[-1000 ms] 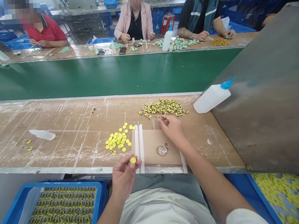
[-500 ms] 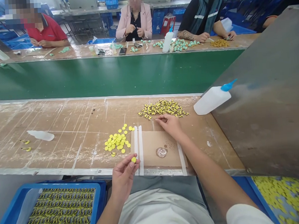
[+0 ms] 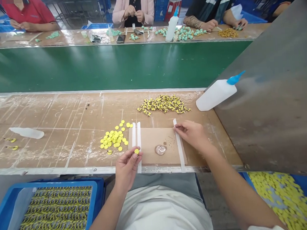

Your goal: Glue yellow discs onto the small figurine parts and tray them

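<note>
My left hand [image 3: 127, 167] pinches a small yellow disc [image 3: 136, 151] between thumb and fingers, over the left edge of a cardboard sheet [image 3: 149, 137]. Beside the sheet's right-hand white strip [image 3: 179, 144] is my right hand [image 3: 193, 135], thumb and fingertips pressed together; whatever they hold is too small to make out. On the sheet lies a clear glossy blob [image 3: 160, 149] with brown specks around it. To the left spreads a pile of yellow discs [image 3: 115, 138]. Beyond the sheet is a heap of small yellow-and-dark pieces [image 3: 165, 104].
A white squeeze bottle [image 3: 215, 95] with a blue tip leans by a metal panel [image 3: 271, 98] on the right. Blue trays [image 3: 96, 200] of yellow pieces stand below the bench. Across the green belt [image 3: 102, 68], several people work with their hands.
My right hand has drawn back from the yellow-and-dark heap to the sheet's right strip. My left hand still holds the yellow disc. The head view has tilted downward.
</note>
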`<state>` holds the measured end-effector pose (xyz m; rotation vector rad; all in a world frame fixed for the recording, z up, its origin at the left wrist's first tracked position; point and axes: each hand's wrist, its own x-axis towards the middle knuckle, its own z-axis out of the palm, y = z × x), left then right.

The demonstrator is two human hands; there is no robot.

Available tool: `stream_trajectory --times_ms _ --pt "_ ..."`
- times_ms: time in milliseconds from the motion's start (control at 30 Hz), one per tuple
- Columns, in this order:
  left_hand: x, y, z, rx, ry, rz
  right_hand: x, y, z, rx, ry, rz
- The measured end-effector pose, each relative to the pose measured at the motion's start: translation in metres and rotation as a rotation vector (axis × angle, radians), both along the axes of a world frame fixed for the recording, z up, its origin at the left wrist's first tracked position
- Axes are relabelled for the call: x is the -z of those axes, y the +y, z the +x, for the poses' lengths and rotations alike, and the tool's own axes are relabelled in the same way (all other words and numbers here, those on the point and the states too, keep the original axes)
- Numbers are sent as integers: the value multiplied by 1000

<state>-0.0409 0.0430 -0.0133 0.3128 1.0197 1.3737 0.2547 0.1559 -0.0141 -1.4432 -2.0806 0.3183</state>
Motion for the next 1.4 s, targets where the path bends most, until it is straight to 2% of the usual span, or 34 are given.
stream_trajectory --times_ms 333,600,733,833,933,1000,1133,1267,1400 --pt "2 11 13 27 -19 74 14 1 5 123 122 106" --pt "6 19 14 41 -15 106 24 1 11 91 29 160" --pt "5 23 12 42 -1 117 20 -1 12 61 22 162" --pt "5 26 13 4 12 125 7 -15 -1 83 133 199" --pt "6 26 14 -36 18 128 -6 -41 -28 163 433 223" --pt "8 27 15 -41 13 128 -9 -58 -48 126 566 203" --pt "10 26 15 -38 1 127 -1 -74 -73 10 622 199" --pt "11 25 15 -29 2 126 12 -73 -78 -39 589 243" --pt "11 25 15 -23 -7 137 16 -72 -78 -55 551 265"
